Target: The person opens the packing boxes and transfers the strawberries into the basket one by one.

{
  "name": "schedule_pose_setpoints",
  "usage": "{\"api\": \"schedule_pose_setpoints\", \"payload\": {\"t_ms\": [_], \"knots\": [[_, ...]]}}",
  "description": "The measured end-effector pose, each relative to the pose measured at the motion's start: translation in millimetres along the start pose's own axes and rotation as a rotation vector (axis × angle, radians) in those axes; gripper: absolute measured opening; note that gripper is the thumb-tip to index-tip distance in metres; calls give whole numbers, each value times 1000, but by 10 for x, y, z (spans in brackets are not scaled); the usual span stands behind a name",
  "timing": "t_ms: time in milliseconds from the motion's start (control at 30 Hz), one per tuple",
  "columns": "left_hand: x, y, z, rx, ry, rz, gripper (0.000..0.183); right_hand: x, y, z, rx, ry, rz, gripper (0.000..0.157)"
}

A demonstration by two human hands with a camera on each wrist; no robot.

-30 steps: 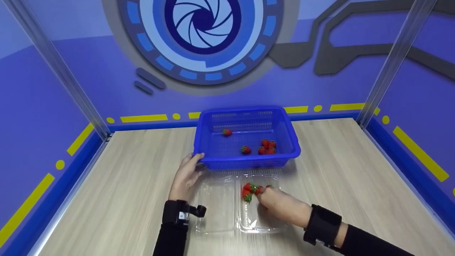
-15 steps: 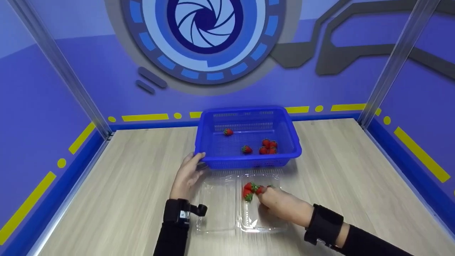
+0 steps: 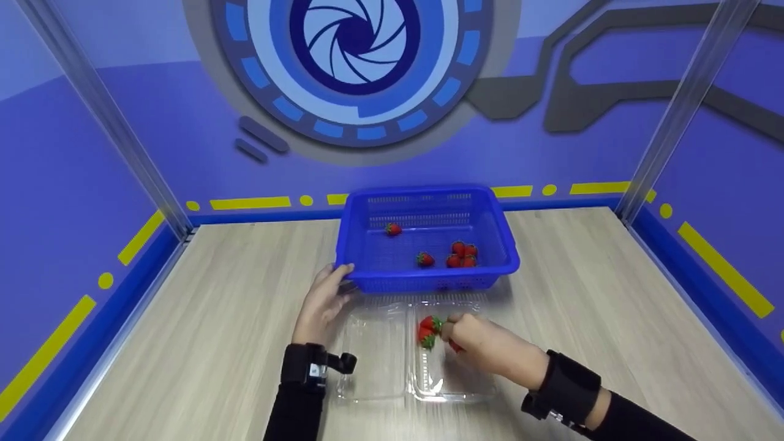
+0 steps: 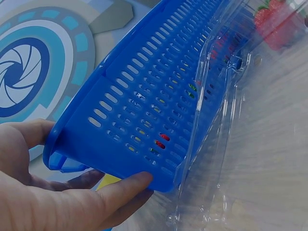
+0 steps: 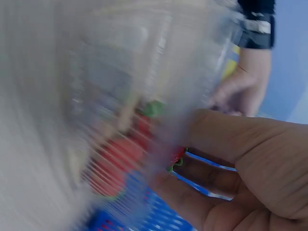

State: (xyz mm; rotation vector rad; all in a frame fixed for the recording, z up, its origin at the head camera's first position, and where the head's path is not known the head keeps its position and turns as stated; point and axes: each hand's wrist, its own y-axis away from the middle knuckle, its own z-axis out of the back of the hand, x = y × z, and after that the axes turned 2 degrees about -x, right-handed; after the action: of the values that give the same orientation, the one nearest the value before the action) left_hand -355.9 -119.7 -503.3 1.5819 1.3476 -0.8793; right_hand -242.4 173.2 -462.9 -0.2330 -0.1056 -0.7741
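Observation:
My left hand (image 3: pixel 320 306) holds the near left corner of a blue plastic basket (image 3: pixel 429 280), thumb over the rim and fingers beneath in the left wrist view. Several strawberries (image 3: pixel 425 259) lie in the basket. In front of it, a clear hinged plastic box (image 3: pixel 453 392) lies unfolded. My right hand (image 3: pixel 484 343) is over the box's right half, thumb and fingers on either side of a strawberry (image 5: pixel 178 155), which shows red under the hand in the head view. Left of the fingertips, more strawberries (image 3: pixel 427 331) sit in the box. The right wrist view is blurred.
The box's lid half (image 3: pixel 373 355) lies flat on the left, beside my left wrist. A wooden tabletop (image 3: pixel 233 318) carries everything. Blue printed panels (image 3: pixel 380 156) stand behind and at both sides, with metal posts (image 3: pixel 674 98) at the corners.
My right hand has shifted slightly, and a red strawberry now shows beneath it; the one seen behind its knuckles is hidden. My left hand stays on the basket corner.

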Motion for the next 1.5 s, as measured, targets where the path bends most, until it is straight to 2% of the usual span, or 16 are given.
{"api": "schedule_pose_setpoints", "payload": {"t_ms": [233,400,567,700,933,1100,1267,1500], "knots": [[-10,-7,-5,12,-3,5,48,50,-28,349,-127,60,-39,25],[1,-1,-6,-2,-7,5,46,62,7,561,-182,15,-53,24],[4,-4,6,0,-5,1,45,82,49,663,-231,-41,-29,24],[5,-7,19,7,1,5,48,113,56,673,-246,-30,-21,24],[13,-4,17,3,8,12,50,131,34,677,-245,7,-26,25],[17,-10,9,9,2,12,52,64,-54,743,-230,39,-32,24],[14,-16,2,8,8,20,53,-75,-218,845,-212,72,-69,24],[11,-15,10,9,18,15,50,-429,-575,909,-121,59,-150,17]]}}
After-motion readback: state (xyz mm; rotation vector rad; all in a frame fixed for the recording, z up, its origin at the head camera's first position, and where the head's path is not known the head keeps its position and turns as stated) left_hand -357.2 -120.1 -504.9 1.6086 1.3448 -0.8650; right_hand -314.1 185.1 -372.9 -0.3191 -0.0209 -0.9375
